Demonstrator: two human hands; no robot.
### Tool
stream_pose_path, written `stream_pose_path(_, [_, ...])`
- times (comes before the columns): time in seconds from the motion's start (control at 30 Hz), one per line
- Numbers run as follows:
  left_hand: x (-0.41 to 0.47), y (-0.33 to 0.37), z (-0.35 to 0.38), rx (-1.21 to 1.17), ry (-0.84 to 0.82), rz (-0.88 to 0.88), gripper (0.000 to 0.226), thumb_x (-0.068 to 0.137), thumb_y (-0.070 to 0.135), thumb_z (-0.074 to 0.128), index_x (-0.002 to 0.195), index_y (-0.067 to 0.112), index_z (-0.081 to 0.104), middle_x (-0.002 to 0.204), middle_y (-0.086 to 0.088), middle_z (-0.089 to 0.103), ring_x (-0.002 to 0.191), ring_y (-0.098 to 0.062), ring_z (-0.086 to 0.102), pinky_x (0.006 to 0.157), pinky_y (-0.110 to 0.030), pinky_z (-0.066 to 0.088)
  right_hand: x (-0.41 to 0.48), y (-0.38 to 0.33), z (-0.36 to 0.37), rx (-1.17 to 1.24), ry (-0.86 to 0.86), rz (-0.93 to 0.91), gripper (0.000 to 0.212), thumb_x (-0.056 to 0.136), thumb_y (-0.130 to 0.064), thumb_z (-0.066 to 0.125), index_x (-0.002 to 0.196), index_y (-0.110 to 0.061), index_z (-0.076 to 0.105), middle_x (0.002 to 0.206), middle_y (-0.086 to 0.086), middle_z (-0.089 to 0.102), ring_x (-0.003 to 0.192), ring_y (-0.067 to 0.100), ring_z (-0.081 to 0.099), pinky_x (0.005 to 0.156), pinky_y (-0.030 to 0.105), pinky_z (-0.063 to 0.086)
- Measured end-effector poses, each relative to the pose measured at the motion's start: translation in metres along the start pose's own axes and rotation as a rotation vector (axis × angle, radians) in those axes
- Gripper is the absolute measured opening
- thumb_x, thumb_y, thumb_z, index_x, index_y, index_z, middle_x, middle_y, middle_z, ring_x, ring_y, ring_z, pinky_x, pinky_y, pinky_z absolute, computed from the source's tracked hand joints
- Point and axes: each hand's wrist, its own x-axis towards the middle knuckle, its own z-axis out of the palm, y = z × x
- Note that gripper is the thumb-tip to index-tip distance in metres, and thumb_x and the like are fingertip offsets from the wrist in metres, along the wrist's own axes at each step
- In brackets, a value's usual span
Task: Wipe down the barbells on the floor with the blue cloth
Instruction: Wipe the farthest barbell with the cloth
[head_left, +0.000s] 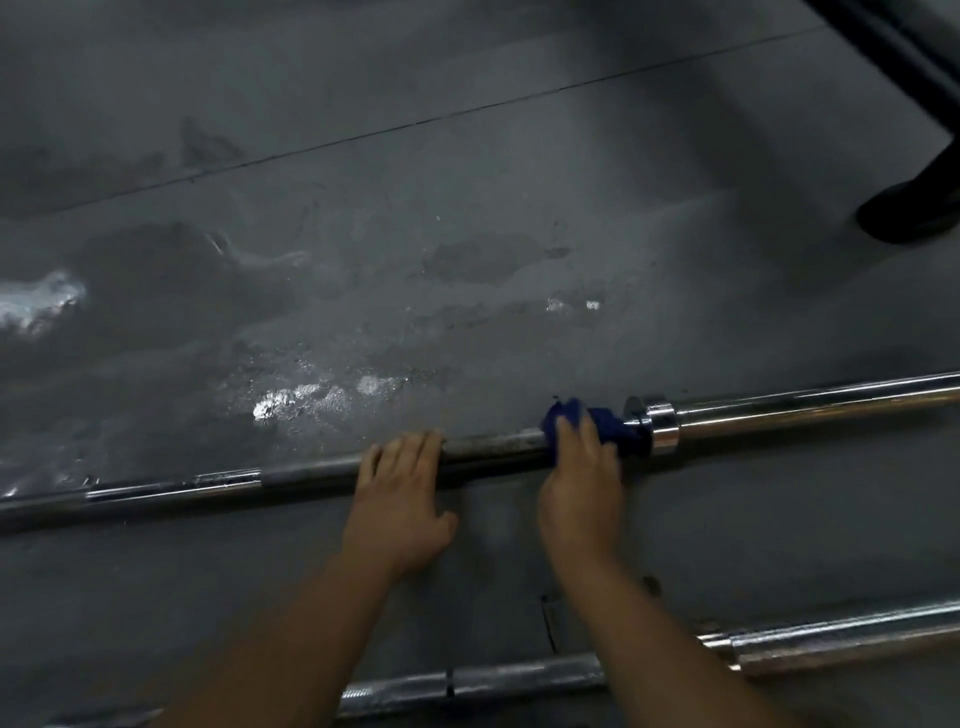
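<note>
2 barbells on the floor (467, 208), roughly parallel, well apart. The far bar (493, 447) runs across the full width of the view, rising slightly to the right. The near bar (519, 675) sits at the bottom, knurled shaft in the centre and chrome sleeve out to the right; both forearms cross in front of it. The left hand (397, 499) is on the far bar's shaft, fingers (410, 452) laid fairly straight across the top, thumb splayed out on the near side; it presses rather than wraps. The right hand (579, 478) is further right on the same shaft, fingers curled over the cloth (608, 423) and gripping it against the bar. The cloth is dark blue, bunched round the shaft, touching the collar (657, 428), with some of it poking out beyond the fingertips. The shaft between the 2 hands looks dull and dark; the sleeve (805, 405) past the collar is bright chrome. The floor is grey, with 1 seam line across the upper part, and wet shiny patches (291, 402) beyond the far bar. A black frame (893, 47) is at top right, with a dark rounded shape (914, 213) under it; can't tell what it is. The frame is a bit blurred.
</note>
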Motion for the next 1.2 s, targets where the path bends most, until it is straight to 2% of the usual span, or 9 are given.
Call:
stream_pose_path(0.17, [-0.043, 0.011, 0.015, -0.088, 0.046, -0.021, 0.093, 0.064, 0.042, 0.053, 0.152, 0.015, 0.036, 0.156, -0.005, 0.036, 0.146, -0.025, 0.030, 0.121, -0.039, 0.008, -0.029, -0.038, 0.001, -0.086, -0.168, -0.504, 0.047, 0.076, -0.010, 0.056, 0.121, -0.019, 0.062, 0.115, 0.002, 0.065, 0.089, 0.028, 0.060, 0.086, 0.037, 0.050])
stream_pose_path(0.27, [-0.056, 0.009, 0.020, -0.012, 0.074, 0.013, 0.087, 0.057, 0.044, 0.049, 0.138, 0.015, 0.053, 0.134, -0.006, 0.055, 0.122, -0.030, 0.054, 0.112, -0.044, 0.029, -0.026, 0.007, -0.019, -0.115, -0.116, -0.388, 0.052, 0.073, -0.018, 0.041, 0.121, -0.016, 0.060, 0.114, 0.005, 0.062, 0.089, 0.028, 0.058, 0.080, 0.039, 0.048])
stream_pose_path(0.4, [-0.064, 0.010, 0.037, 0.094, -0.024, 0.021, 0.105, 0.057, 0.058, 0.055, 0.151, 0.017, 0.033, 0.148, -0.012, 0.045, 0.139, -0.032, 0.041, 0.114, -0.053, 0.018, -0.040, 0.039, -0.024, -0.074, 0.031, 0.000, 0.050, 0.077, 0.002, 0.054, 0.126, -0.010, 0.061, 0.125, 0.009, 0.060, 0.094, 0.030, 0.052, 0.083, 0.038, 0.047])
stream_pose_path(0.57, [-0.061, 0.007, 0.043, 0.084, -0.009, 0.025, 0.098, 0.066, 0.060, 0.043, 0.154, 0.021, 0.028, 0.159, -0.009, 0.033, 0.146, -0.027, 0.027, 0.114, -0.050, 0.010, -0.045, 0.029, -0.022, -0.029, -0.171, -0.369, 0.050, 0.081, -0.005, 0.049, 0.129, -0.015, 0.060, 0.131, 0.007, 0.059, 0.104, 0.033, 0.055, 0.094, 0.040, 0.047])
stream_pose_path(0.7, [-0.045, 0.005, 0.035, 0.043, -0.019, 0.005, 0.101, 0.065, 0.065, 0.027, 0.158, 0.026, 0.016, 0.165, -0.002, 0.017, 0.152, -0.021, 0.011, 0.118, -0.051, 0.005, -0.052, 0.030, -0.039, 0.207, -0.066, 0.247, 0.048, 0.089, 0.005, 0.048, 0.134, -0.010, 0.054, 0.141, 0.010, 0.048, 0.126, 0.030, 0.046, 0.107, 0.040, 0.041])
stream_pose_path(0.83, [-0.024, 0.007, 0.015, 0.068, -0.155, -0.042, 0.110, 0.054, 0.071, 0.009, 0.157, 0.033, -0.002, 0.166, 0.004, 0.001, 0.152, -0.016, -0.003, 0.121, -0.046, -0.001, -0.034, 0.007, -0.038, 1.279, 0.071, 1.142, 0.027, 0.093, 0.008, 0.037, 0.111, 0.006, 0.056, 0.098, 0.012, 0.057, 0.078, 0.020, 0.056, 0.072, 0.034, 0.054])
stream_pose_path(0.9, [-0.018, 0.007, 0.012, 0.052, -0.180, -0.051, 0.112, 0.053, 0.071, 0.010, 0.158, 0.033, -0.001, 0.166, 0.004, 0.001, 0.153, -0.016, -0.003, 0.121, -0.046, -0.001, -0.005, 0.019, -0.043, 1.448, 0.094, 1.233, 0.022, 0.096, 0.000, 0.037, 0.091, -0.008, 0.056, 0.084, 0.009, 0.054, 0.063, 0.015, 0.051, 0.050, 0.020, 0.049])
stream_pose_path(1.0, [-0.022, 0.010, 0.015, 0.046, -0.138, -0.057, 0.113, 0.052, 0.070, 0.016, 0.158, 0.032, 0.005, 0.166, 0.003, 0.006, 0.153, -0.018, 0.000, 0.120, -0.047, -0.003, -0.002, 0.007, -0.035, 1.391, 0.058, 1.126, 0.033, 0.095, -0.001, 0.034, 0.082, -0.024, 0.054, 0.073, 0.001, 0.052, 0.058, 0.016, 0.051, 0.052, 0.022, 0.042])
stream_pose_path(1.2, [-0.019, 0.007, 0.013, 0.037, -0.152, -0.043, 0.112, 0.050, 0.068, 0.016, 0.157, 0.035, 0.007, 0.164, 0.005, 0.011, 0.152, -0.017, 0.004, 0.119, -0.045, -0.003, 0.008, 0.031, -0.034, 1.463, 0.015, 1.356, 0.014, 0.087, -0.002, 0.045, 0.086, -0.010, 0.056, 0.076, 0.010, 0.056, 0.059, 0.022, 0.051, 0.040, 0.021, 0.043])
